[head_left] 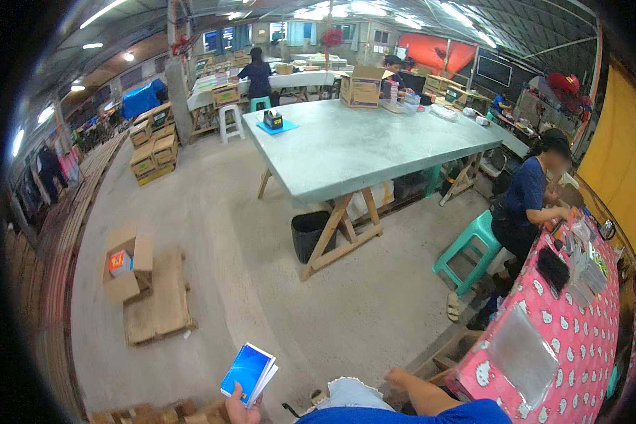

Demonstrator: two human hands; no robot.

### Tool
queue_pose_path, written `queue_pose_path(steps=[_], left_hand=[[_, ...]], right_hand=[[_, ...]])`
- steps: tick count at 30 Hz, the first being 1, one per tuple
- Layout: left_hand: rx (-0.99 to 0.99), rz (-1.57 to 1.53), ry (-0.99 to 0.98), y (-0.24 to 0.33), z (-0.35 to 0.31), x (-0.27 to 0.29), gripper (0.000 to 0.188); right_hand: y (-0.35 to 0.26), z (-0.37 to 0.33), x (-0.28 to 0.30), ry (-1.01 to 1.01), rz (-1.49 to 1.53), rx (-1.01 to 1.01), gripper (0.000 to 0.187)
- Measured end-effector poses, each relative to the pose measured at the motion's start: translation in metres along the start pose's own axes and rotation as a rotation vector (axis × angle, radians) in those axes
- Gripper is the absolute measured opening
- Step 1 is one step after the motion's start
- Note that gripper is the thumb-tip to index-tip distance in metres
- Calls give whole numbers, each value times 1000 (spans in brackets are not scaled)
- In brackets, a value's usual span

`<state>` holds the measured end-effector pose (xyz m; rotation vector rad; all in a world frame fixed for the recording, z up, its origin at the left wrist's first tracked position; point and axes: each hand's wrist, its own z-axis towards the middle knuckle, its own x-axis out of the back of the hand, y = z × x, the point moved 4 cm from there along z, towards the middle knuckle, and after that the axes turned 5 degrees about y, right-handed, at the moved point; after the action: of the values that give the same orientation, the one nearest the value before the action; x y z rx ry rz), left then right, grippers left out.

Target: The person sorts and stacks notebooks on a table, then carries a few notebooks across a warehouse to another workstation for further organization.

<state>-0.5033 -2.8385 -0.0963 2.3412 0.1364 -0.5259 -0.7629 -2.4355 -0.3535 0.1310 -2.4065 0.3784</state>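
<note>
my left hand (237, 410) shows only partly at the bottom edge, its fingers clamped on a thin stack of blue cards (248, 373), fanned a little and tilted up over the concrete floor (261, 283). my right hand (394, 378) rests low beside my knee (352, 392), just beside the corner of a pink table (579, 339); i cannot tell whether its fingers are apart or together. my blue sleeve (438, 413) fills the bottom right.

on the pink table lie clear plastic sleeves (523, 353) and a black stack (552, 268). a person in a blue shirt (526, 201) leans over its far end, next to a teal stool (470, 251). ahead stands a long grey table (360, 145) on wooden trestles, with a black bin (309, 233) under it and a cardboard box (362, 86) on its far end. to my left an open box (126, 265) sits beside a wooden pallet (161, 300).
</note>
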Motion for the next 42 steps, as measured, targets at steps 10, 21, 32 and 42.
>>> queue_pose_path(steps=[10,21,32,42], left_hand=[[87,60,27,128,255,-193,38],[-61,115,7,309,516,-367,41],[-174,459,-228,518,822,-566,44],[-612,1102,-474,645,1080,-751,46]], right_hand=[[-29,176,71,11,71,-391,55],[-676,507,390,5,68,461,43],[-835,707,460,301,316,194,49],[-781,731,460,66,460,-680,45]])
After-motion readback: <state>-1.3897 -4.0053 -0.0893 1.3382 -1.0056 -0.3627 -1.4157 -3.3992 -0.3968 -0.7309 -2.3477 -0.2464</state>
